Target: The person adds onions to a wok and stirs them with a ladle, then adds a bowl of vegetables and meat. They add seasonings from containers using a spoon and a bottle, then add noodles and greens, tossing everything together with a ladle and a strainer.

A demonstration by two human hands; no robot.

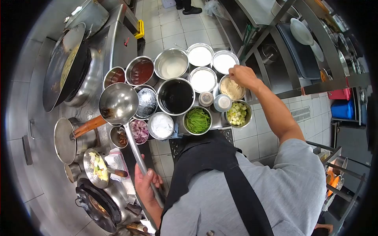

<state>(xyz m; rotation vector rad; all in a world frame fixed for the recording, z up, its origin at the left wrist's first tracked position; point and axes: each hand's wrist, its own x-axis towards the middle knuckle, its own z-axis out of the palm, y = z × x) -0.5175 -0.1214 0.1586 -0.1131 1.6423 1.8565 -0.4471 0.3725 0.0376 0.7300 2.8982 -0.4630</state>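
— Head view first: what does the person's left hand (146, 181) hold?

— Its fingers are wrapped tight around the long steel handle of a large round steel ladle (118, 103). The ladle's bowl hangs over the cluster of round steel bowls, just left of the big bowl of dark sauce (176, 96), overlapping a bowl with a glossy dark inside (147, 103).

— And the right hand (241, 74)?

— It reaches out to the right of the dark sauce bowl, fingertips bunched together over the steel bowl of pale crumbly seasoning (231, 89); what they pinch cannot be told.

— What else lies around the dark sauce bowl?

— Behind it, a bowl of red sauce (141, 71) and bowls of white powder (202, 80); nearer the person, chopped green beans (197, 120) and sliced purple onion (139, 130).
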